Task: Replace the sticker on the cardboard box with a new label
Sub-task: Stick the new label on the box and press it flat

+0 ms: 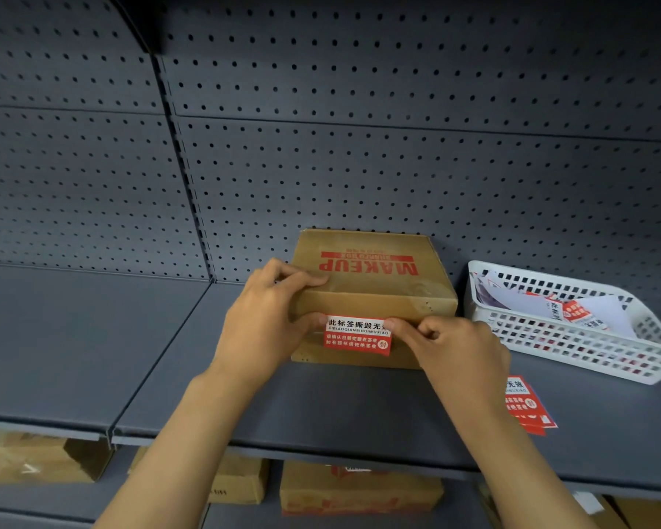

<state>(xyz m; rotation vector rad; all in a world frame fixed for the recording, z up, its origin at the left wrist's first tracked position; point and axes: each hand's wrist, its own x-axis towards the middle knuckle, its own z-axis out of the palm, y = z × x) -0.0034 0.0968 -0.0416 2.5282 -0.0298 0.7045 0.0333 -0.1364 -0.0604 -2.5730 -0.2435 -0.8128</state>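
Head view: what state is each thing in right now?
Box: shut, flat on the shelf.
Sticker: stuck across the box's front seam.
Left hand: bracing the box.
Right hand: pinching the sticker's right edge.
Basket: holds loose papers and stickers.
Spare labels: lying flat on the shelf.

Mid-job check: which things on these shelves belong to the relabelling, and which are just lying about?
In the job:
box
sticker
left hand
right hand
loose labels
basket of label sheets

Lying about:
lower-shelf cartons
pegboard
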